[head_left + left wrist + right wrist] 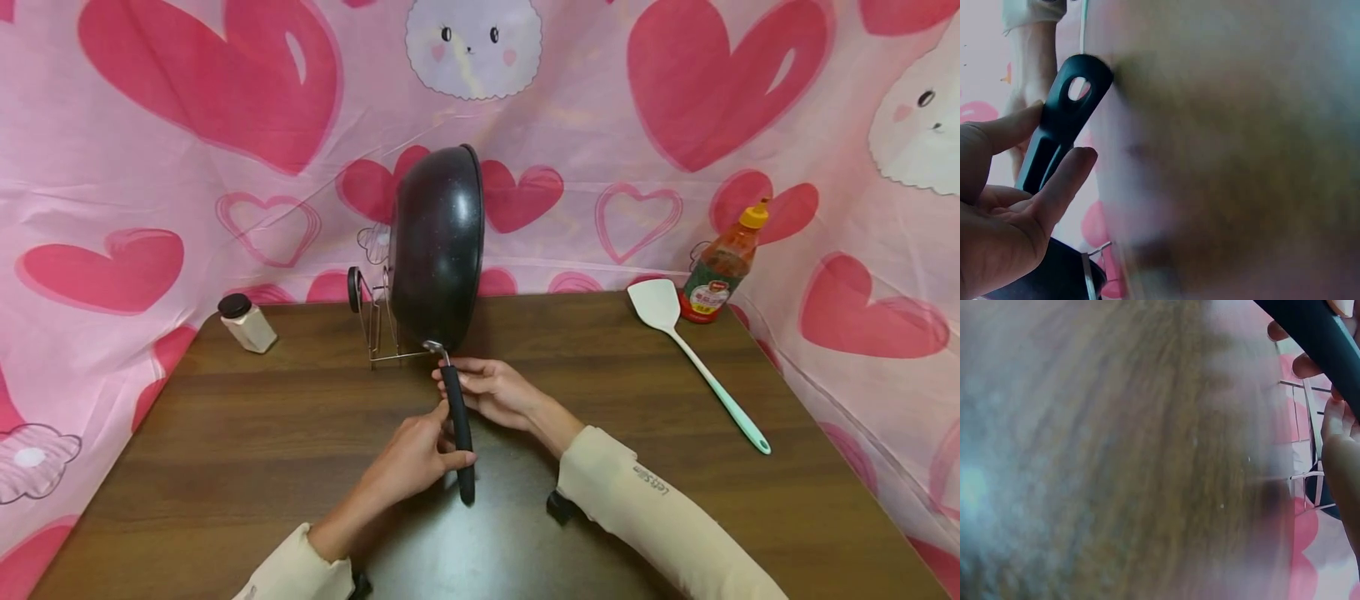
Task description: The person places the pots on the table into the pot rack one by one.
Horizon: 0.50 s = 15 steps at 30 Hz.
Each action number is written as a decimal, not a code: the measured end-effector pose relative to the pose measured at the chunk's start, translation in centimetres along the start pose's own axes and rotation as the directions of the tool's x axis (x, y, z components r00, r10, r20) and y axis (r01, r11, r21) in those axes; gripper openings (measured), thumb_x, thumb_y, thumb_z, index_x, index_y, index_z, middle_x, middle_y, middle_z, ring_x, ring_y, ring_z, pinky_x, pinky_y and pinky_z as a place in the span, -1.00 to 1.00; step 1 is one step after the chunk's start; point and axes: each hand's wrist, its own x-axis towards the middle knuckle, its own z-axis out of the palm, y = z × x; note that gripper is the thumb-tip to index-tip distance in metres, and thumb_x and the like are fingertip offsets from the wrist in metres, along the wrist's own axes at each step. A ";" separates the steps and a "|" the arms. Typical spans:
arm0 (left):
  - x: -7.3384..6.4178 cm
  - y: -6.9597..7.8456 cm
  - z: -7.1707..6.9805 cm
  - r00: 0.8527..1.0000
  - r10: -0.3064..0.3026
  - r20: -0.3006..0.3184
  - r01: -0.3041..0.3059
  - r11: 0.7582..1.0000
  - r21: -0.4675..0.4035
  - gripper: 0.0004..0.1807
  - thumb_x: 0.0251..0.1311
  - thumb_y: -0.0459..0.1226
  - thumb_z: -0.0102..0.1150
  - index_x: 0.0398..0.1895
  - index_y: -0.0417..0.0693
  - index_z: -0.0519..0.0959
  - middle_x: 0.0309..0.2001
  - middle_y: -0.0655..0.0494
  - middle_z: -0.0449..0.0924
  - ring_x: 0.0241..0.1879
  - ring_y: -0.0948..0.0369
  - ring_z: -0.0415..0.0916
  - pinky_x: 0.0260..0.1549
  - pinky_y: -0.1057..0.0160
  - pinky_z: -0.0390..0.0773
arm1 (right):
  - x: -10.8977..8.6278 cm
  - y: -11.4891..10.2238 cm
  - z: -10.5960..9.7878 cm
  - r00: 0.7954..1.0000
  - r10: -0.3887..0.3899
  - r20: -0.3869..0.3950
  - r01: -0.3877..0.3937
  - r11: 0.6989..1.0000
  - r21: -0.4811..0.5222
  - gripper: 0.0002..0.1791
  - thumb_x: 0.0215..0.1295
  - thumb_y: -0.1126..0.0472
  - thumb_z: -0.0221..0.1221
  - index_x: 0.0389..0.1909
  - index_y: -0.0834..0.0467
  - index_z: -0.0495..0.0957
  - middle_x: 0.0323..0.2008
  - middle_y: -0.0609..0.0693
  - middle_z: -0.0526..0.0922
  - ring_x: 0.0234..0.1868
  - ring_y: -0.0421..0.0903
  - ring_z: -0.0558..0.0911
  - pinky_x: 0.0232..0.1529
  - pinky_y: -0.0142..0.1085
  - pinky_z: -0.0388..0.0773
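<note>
A black wok (438, 242) is tipped up on its side, its outer wall facing left. Its base is beside a wire rack (375, 333) near the back of the table. The wok's black handle (456, 408) slants down toward me. My left hand (420, 450) pinches the handle close to its end, with the thumb across it; the hanging hole shows in the left wrist view. Farther up, my right hand (498, 392) holds the handle from the right, and its fingertips (1307, 365) come out past the far side in the right wrist view.
A black-capped seasoning jar (251, 323) stands at the back left. On the right, a white spatula (693, 350) with a pale green handle lies beside a red sauce bottle (716, 271) with a yellow cap. A pink heart-print cloth (585, 125) hangs behind the wooden table (225, 467).
</note>
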 end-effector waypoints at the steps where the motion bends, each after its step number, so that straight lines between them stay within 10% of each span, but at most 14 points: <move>1: 0.0 0.0 -0.1 1.000 0.000 0.000 0.000 1.000 0.010 -0.15 0.15 -0.26 0.50 0.43 -0.38 0.28 -0.36 0.10 0.70 -0.37 0.24 0.68 -0.42 0.29 0.62 | 0.0 0.0 0.0 1.000 0.000 0.000 0.000 1.000 -0.004 -0.47 0.56 0.47 -0.16 0.47 0.54 0.05 0.10 0.11 0.62 0.15 -0.07 0.59 0.31 -0.15 0.44; 15: 0.1 -0.1 -0.9 0.999 -0.038 0.014 0.038 0.999 0.011 -0.33 0.09 -0.25 0.54 0.25 -0.27 0.49 -0.39 0.18 0.70 -0.39 0.29 0.66 -0.40 0.26 0.63 | 0.0 -0.1 0.2 0.998 0.003 -0.060 -0.009 0.995 -0.095 -0.51 0.55 0.47 -0.11 0.42 0.53 0.17 0.07 0.08 0.65 0.23 0.01 0.56 0.29 -0.14 0.46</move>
